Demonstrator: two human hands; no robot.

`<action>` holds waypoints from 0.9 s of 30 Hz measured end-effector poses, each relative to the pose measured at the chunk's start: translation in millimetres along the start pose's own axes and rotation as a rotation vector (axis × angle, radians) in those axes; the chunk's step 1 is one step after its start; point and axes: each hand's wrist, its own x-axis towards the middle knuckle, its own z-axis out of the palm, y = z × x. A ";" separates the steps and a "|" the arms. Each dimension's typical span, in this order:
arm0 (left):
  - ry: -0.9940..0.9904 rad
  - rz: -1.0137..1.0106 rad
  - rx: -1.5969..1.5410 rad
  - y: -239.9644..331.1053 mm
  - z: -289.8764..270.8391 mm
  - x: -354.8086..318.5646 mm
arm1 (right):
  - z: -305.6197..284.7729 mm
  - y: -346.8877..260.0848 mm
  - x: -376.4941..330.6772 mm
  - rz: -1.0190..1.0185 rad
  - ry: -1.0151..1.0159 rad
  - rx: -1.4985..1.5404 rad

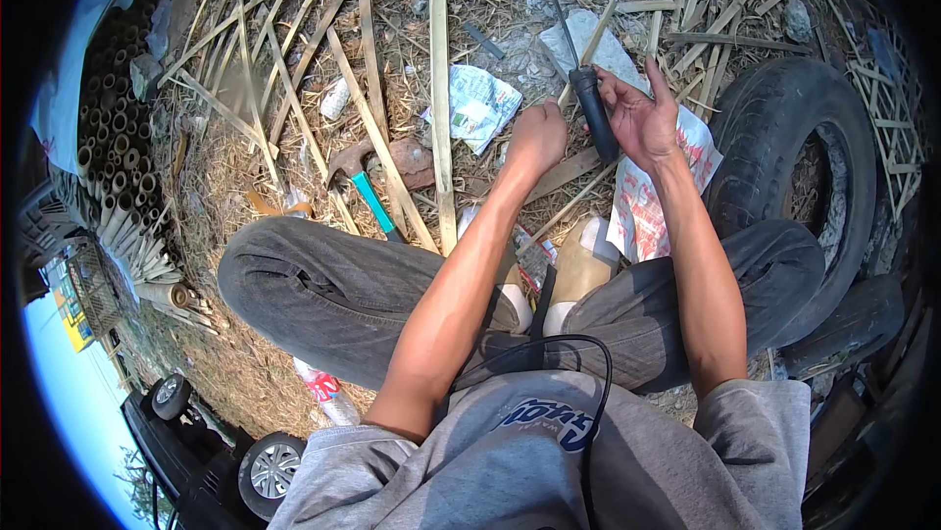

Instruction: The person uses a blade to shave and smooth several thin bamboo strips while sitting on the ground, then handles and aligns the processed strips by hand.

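Note:
My right hand [642, 123] has its fingers against the thick black handle [594, 113] of a tool. Its thumb side faces up, and one finger stretches away from the handle. From that handle a long, thin dark blade or shaft [557, 12] points to the far side; its exact kind is unclear. Just left of the handle, my left hand [537, 141] is closed, knuckles up. A narrow bamboo strip [596, 32] slants down to its fingers and appears gripped there. A claw hammer [371, 199] with a teal grip lies on the ground left of my left forearm.
Long bamboo strips [440, 89] cross the straw-covered ground. A worn tyre [745, 152] lies right of my right forearm. Printed paper [480, 103] and a red-and-white wrapper [647, 211] lie near my hands. Bamboo poles [123, 143] are stacked at far left. A vehicle wheel [272, 471] shows lower left.

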 end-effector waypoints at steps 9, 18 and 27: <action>-0.012 0.044 -0.029 -0.9 -1.1 1.1 | 25.7 12.1 -7.4 -1.067 0.338 -1.385; -0.082 0.101 -0.035 -1.3 -1.7 4.5 | 78.3 -6.0 -36.6 -1.540 0.125 -1.460; -0.068 0.227 -0.003 -0.6 3.4 5.9 | 72.5 -2.7 -27.8 -1.441 0.179 -1.294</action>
